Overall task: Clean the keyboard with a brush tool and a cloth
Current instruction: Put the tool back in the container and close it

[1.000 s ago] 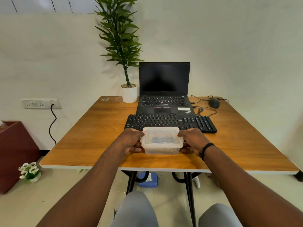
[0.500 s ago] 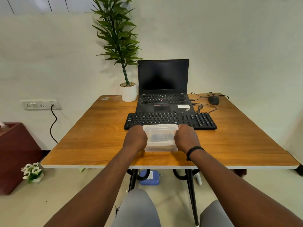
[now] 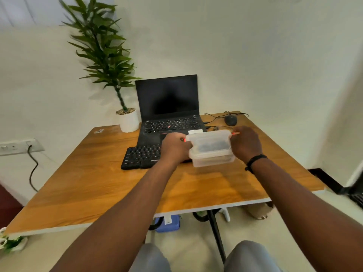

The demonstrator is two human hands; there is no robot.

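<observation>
A clear plastic box with a lid (image 3: pixel 211 149) is held up above the wooden table (image 3: pixel 98 185), with something dark inside that I cannot make out. My left hand (image 3: pixel 174 148) grips its left end and my right hand (image 3: pixel 246 144) grips its right end. The box hangs over the right half of the black keyboard (image 3: pixel 141 157), hiding that part; only the keyboard's left half shows. No brush or cloth is plainly visible.
An open black laptop (image 3: pixel 169 114) stands behind the keyboard. A potted plant (image 3: pixel 127 120) sits to its left, a wired mouse (image 3: pixel 230 120) at the back right. A wall socket with a cable (image 3: pixel 17 147) is at left. My knees are below the table's front edge.
Both hands have lifted the box off the table's front and carried it forward and right, over the keyboard. My view has swung and tilted.
</observation>
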